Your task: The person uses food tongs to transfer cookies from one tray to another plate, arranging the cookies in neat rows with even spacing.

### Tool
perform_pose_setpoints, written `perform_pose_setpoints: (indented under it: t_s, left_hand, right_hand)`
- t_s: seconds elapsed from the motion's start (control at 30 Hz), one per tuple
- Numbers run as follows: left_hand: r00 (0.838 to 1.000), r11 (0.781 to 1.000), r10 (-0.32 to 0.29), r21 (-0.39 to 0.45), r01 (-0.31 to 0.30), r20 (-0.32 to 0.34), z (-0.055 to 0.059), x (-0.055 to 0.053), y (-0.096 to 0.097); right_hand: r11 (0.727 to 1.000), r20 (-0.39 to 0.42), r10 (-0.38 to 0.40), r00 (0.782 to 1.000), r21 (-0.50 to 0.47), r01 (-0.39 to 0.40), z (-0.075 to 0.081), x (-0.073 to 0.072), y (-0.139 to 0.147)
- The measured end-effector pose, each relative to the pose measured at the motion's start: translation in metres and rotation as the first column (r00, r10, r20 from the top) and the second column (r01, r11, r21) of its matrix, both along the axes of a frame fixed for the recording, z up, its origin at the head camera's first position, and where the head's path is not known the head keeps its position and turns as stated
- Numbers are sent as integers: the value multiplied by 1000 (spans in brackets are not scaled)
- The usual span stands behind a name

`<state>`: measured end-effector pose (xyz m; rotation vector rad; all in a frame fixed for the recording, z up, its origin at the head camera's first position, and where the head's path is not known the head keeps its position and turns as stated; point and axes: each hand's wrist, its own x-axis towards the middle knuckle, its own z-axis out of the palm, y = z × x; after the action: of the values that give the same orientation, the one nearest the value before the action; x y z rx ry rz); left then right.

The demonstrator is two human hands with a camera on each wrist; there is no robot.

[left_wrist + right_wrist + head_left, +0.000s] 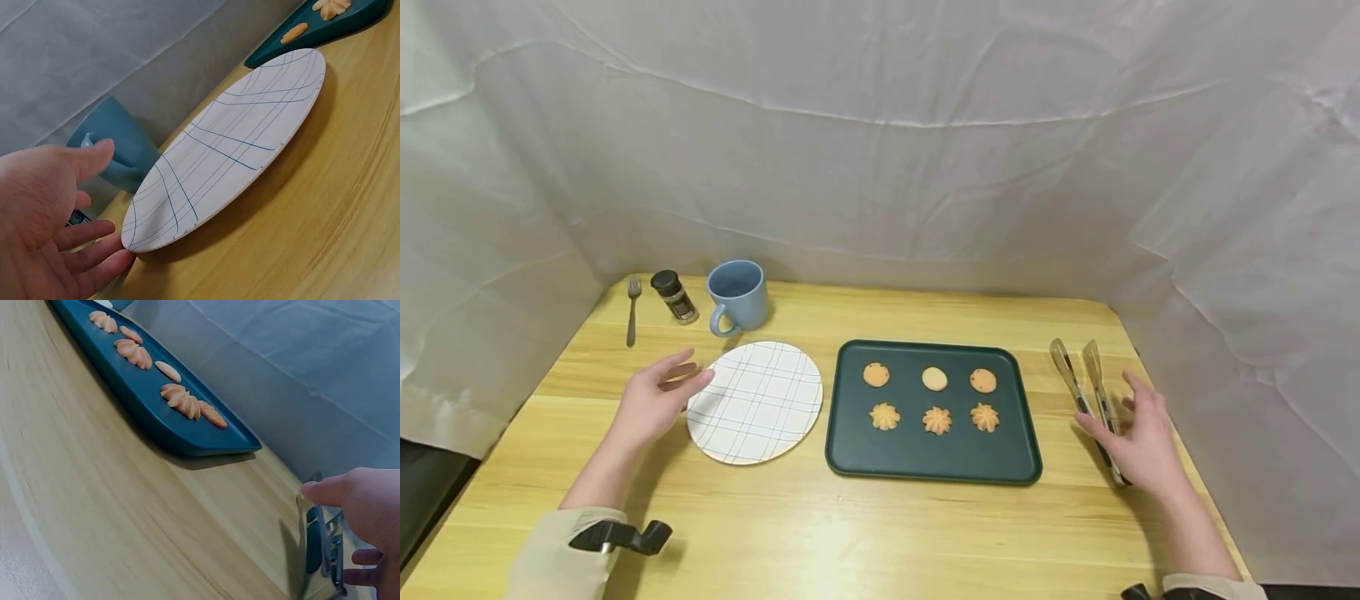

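My left hand (655, 396) is at the left edge of a round white plate (756, 404) with a blue line grid. Its thumb is spread away from the fingers, and in the left wrist view the fingertips (115, 253) come right at the plate's rim. Over on the right, my right hand (1142, 437) hovers around the handle end of metal tongs (1093, 392) with dark grips. Thumb and fingers stand apart on either side of the tongs, whose arms are spread. Part of the handles is hidden behind the hand.
A dark green tray (932, 462) between the hands carries three round cookies (935, 379) above three star-shaped cookies (937, 420). Behind the plate stand a blue mug (745, 296), a black-capped spice jar (675, 297) and a fork (632, 312). Grey-white cloth (880, 183) encloses the wooden table (760, 525).
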<state>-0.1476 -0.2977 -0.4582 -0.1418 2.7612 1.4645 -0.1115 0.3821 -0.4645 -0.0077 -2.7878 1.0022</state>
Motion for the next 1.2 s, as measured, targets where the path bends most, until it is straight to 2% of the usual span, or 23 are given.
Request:
perform_pose_setpoints:
  t_s: [0.13,0.3,0.63,0.77,0.93,1.07,1.2]
  left_hand:
    - [999,999,36,4,-36,-7,-3,-2,0]
    - [998,997,56,-46,-57,-23,-8,-7,0]
    - [996,989,89,-121,-90,-13,-16,-16,-1]
    - [996,986,87,-138,-89,-18,-19,-19,-1]
    - [998,987,63,-149,-66,-24,-20,-22,0]
    - [998,983,63,-170,-66,-23,-20,-22,-2]
    - [996,983,84,-167,-81,9,-19,-19,-3]
  right_hand:
    - [1000,7,-3,1000,-22,3,-7,-3,0]
    - [998,12,-42,999,-40,42,-15,-8,-3]
    - [988,21,-156,987,-14,157,-23,-16,-8]
    - [981,10,-189,982,33,189,-23,-16,-7]
    - [978,-32,-187,982,88,189,-20,-14,-4]
    - [983,-59,-162,985,78,166,-18,-17,-6]
    - [987,-61,-153,986,50,156,-15,-18,-8]
